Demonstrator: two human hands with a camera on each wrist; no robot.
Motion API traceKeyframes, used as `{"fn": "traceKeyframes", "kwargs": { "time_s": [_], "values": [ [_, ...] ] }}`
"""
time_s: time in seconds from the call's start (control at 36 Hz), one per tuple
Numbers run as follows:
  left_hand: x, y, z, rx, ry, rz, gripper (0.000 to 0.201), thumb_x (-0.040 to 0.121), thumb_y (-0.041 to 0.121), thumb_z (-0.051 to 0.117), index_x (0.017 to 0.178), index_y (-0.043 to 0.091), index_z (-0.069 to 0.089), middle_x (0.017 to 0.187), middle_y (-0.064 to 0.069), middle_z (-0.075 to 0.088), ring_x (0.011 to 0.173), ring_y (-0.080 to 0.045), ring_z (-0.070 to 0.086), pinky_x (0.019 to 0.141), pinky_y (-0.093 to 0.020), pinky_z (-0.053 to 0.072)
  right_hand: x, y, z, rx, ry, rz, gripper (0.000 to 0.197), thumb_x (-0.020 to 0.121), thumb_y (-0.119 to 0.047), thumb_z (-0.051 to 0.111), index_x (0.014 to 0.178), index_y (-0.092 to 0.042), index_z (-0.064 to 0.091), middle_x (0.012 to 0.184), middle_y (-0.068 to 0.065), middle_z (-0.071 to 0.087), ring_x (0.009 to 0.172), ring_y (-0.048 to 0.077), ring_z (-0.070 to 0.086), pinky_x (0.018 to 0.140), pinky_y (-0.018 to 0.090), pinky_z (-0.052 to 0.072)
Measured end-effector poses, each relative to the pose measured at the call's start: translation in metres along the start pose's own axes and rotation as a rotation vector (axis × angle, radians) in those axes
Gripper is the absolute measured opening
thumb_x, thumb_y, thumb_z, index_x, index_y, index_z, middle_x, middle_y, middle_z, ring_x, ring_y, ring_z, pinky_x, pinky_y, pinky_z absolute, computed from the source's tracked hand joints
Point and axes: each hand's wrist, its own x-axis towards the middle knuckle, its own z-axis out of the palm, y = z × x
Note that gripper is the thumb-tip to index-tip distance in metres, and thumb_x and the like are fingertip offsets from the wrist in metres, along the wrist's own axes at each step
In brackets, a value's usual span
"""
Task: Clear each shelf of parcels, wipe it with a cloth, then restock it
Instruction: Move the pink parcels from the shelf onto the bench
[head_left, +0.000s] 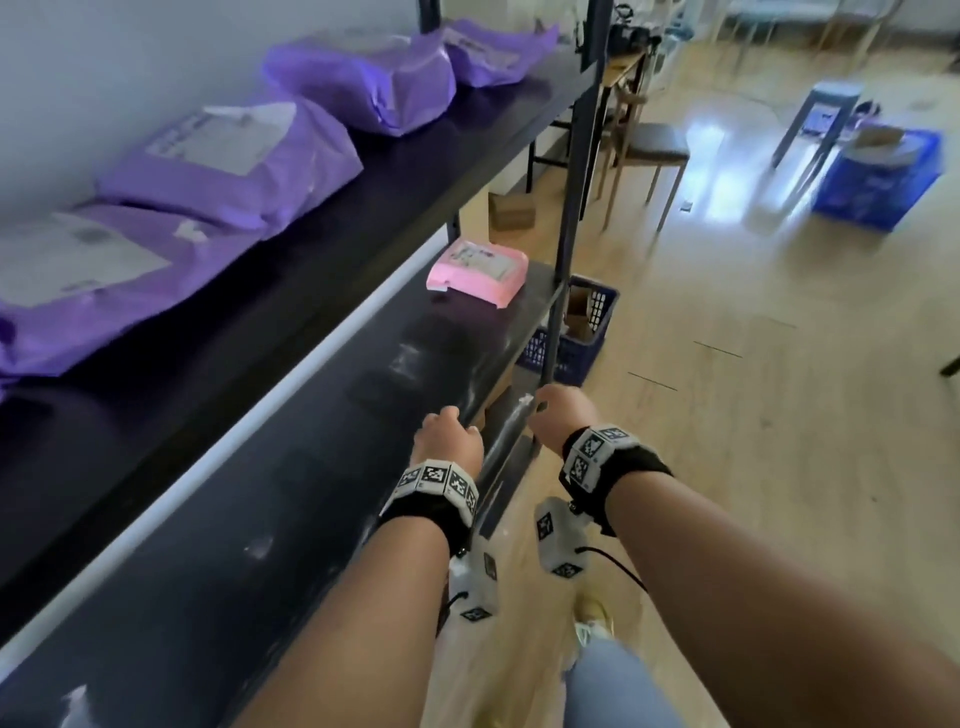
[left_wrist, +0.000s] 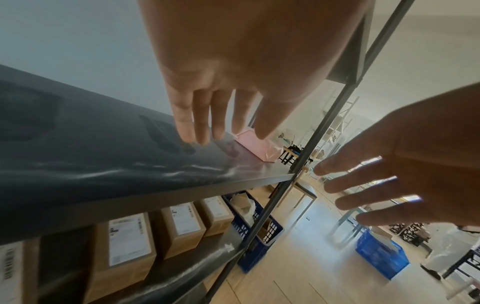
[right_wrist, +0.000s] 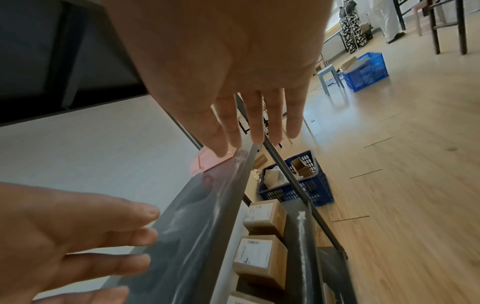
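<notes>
Your two forearms reach forward and down, each wrist wearing a black band with patterned marker blocks. Your left hand hovers over the front part of the dark middle shelf, fingers straight and slightly spread, holding nothing. Your right hand is just beside it, past the shelf's front edge, fingers also straight and spread, empty. Under this shelf, brown cardboard boxes with white labels stand in a row on a lower shelf. Farther along the middle shelf, well apart from your hands, a pink parcel lies flat near the right end post. Above, four purple parcels lie in a row on the upper shelf. On the wooden floor past the post stands a blue crate, and another blue crate sits far across the room
</notes>
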Motion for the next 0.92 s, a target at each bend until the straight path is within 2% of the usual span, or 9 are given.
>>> {"fn": "traceKeyframes", "kwargs": {
  "time_s": [0.17,0.28,0.39,0.53,0.64,0.69,0.81,0.92],
  "values": [
    [0.086,0.049,0.006,-0.047,0.043,-0.053,0.046,0.096,0.026,0.044,0.140,0.016,0.042,0.140,-0.009,0.044,0.124,-0.027,0.048,0.096,-0.038,0.043,0.102,-0.013,-0.030,-0.017,-0.040,-0.079,0.033,0.092,-0.019,0.050,0.123,-0.015,0.061,0.126,0.009,0.056,0.114,0.033,0.056,0.095,0.037,0.048],
    [0.144,0.086,0.005,-0.096,0.079,-0.112,0.045,0.096,0.027,0.044,0.140,0.015,0.041,0.141,-0.010,0.044,0.126,-0.029,0.047,0.100,-0.039,0.040,0.176,-0.026,-0.055,-0.047,-0.056,-0.108,0.040,0.092,-0.020,0.055,0.132,-0.017,0.056,0.133,0.009,0.053,0.120,0.029,0.054,0.095,0.032,0.045],
    [0.190,0.118,0.005,-0.121,0.116,-0.172,0.044,0.096,0.026,0.046,0.138,0.012,0.044,0.139,-0.012,0.047,0.125,-0.030,0.048,0.101,-0.038,0.041,0.239,-0.044,-0.078,-0.085,-0.089,-0.169,0.041,0.088,-0.021,0.053,0.129,-0.017,0.057,0.127,0.009,0.056,0.111,0.029,0.058,0.092,0.035,0.051],
    [0.240,0.142,0.007,-0.121,0.133,-0.253,0.043,0.096,0.025,0.046,0.136,0.010,0.044,0.139,-0.013,0.048,0.125,-0.030,0.048,0.101,-0.036,0.039,0.304,-0.062,-0.090,-0.092,-0.129,-0.204,0.050,0.087,-0.015,0.051,0.137,-0.018,0.048,0.133,0.011,0.050,0.119,0.030,0.053,0.099,0.040,0.048],
    [0.265,0.147,0.015,-0.132,0.101,-0.317,0.036,0.094,0.025,0.045,0.125,0.008,0.052,0.128,-0.016,0.056,0.115,-0.034,0.054,0.095,-0.037,0.043,0.338,-0.069,-0.088,-0.118,-0.176,-0.220,0.054,0.086,-0.015,0.051,0.139,-0.017,0.042,0.135,0.011,0.044,0.125,0.030,0.046,0.102,0.043,0.044],
    [0.273,0.148,0.020,-0.143,0.079,-0.340,0.036,0.094,0.025,0.044,0.125,0.007,0.052,0.127,-0.016,0.056,0.115,-0.035,0.054,0.095,-0.038,0.043,0.349,-0.072,-0.083,-0.134,-0.200,-0.231,0.054,0.086,-0.015,0.051,0.139,-0.017,0.042,0.135,0.012,0.044,0.125,0.032,0.045,0.102,0.042,0.044],
    [0.283,0.151,0.025,-0.192,0.063,-0.365,0.035,0.094,0.024,0.040,0.120,0.006,0.057,0.119,-0.017,0.061,0.107,-0.034,0.058,0.091,-0.038,0.047,0.361,-0.074,-0.071,-0.104,-0.250,-0.224,0.052,0.085,-0.016,0.051,0.137,-0.017,0.043,0.132,0.010,0.051,0.122,0.032,0.049,0.101,0.045,0.045],
    [0.285,0.158,0.029,-0.283,0.057,-0.364,0.035,0.097,0.027,0.039,0.114,0.006,0.061,0.113,-0.014,0.065,0.100,-0.032,0.060,0.086,-0.035,0.047,0.365,-0.073,-0.067,-0.050,-0.249,-0.198,0.042,0.087,-0.020,0.052,0.129,-0.014,0.049,0.123,0.011,0.056,0.112,0.032,0.056,0.093,0.045,0.051]
  ]
}}
